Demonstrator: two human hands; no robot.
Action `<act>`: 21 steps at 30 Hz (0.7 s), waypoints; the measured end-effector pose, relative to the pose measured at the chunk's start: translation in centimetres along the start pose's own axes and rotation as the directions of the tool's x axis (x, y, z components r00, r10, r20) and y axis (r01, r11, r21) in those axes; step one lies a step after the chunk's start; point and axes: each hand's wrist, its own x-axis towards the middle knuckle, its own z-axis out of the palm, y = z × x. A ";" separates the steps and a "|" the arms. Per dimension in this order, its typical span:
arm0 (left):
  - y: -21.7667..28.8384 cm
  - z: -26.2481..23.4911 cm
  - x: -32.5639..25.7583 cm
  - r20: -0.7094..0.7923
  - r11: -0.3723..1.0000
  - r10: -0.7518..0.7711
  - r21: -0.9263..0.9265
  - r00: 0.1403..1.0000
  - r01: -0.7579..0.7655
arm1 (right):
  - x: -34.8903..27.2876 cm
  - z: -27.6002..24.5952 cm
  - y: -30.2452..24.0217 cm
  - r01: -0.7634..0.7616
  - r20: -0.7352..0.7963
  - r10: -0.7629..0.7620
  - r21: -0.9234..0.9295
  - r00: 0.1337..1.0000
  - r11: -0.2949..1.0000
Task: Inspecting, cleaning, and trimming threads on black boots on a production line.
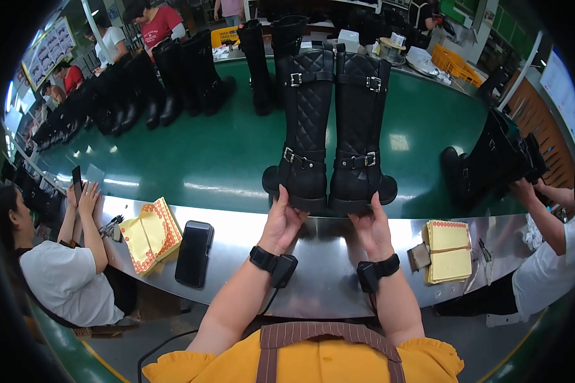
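Observation:
Two tall black boots stand upright side by side in front of me, heels toward me, at the near edge of the green belt. The left boot (308, 127) has a quilted shaft with buckled straps at top and ankle. The right boot (361, 127) matches it, its toe pointing outward to the right. My left hand (284, 222) grips the left boot's heel, thumb up along its back and fingers under the sole. My right hand (372, 225) grips the right boot's heel the same way. Both wrists wear black bands with small boxes.
Rows of black boots (166, 83) stand at the far left. A black phone (194, 254) and yellow sticker sheets (151, 235) lie on the metal ledge (236, 246), with another yellow stack (449, 252) right. Co-workers sit at both sides; the right one handles black boots (492, 156).

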 end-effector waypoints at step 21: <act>-0.6 4.4 -2.2 0.340 0.901 -0.311 -0.192 0.888 0.389 | 0.1 -1.0 -0.5 -0.074 0.133 0.118 -0.299 0.984 0.951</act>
